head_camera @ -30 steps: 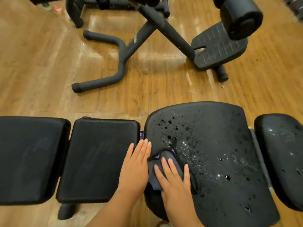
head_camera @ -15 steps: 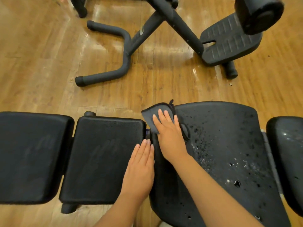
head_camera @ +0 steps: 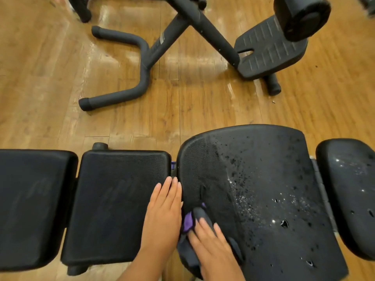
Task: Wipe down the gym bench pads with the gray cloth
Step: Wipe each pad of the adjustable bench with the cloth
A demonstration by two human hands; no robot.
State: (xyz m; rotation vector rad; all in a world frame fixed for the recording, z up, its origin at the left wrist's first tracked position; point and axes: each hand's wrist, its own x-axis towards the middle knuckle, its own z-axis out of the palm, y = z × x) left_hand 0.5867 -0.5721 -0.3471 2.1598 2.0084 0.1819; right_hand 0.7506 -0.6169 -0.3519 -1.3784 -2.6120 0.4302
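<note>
A row of black bench pads runs across the lower view. The large curved pad (head_camera: 263, 189) is speckled with droplets on its right part, while its left strip looks smeared and dull. My right hand (head_camera: 211, 244) presses flat on the gray cloth (head_camera: 199, 217), which shows a purple edge, at this pad's near left corner. My left hand (head_camera: 162, 216) rests flat, fingers together, on the right edge of the middle square pad (head_camera: 117, 203). Another pad (head_camera: 30, 205) lies at far left, and a droplet-covered pad (head_camera: 351, 191) at far right.
A wooden floor (head_camera: 50, 78) stretches beyond the bench. On it stands black gym equipment with a curved tubular foot (head_camera: 129, 63), a ribbed foot plate (head_camera: 269, 49) and a padded roller (head_camera: 300, 15).
My right hand has dragged the cloth from the far left corner of the curved pad back to its near left corner, leaving a wiped strip. My left hand has stayed on the middle pad.
</note>
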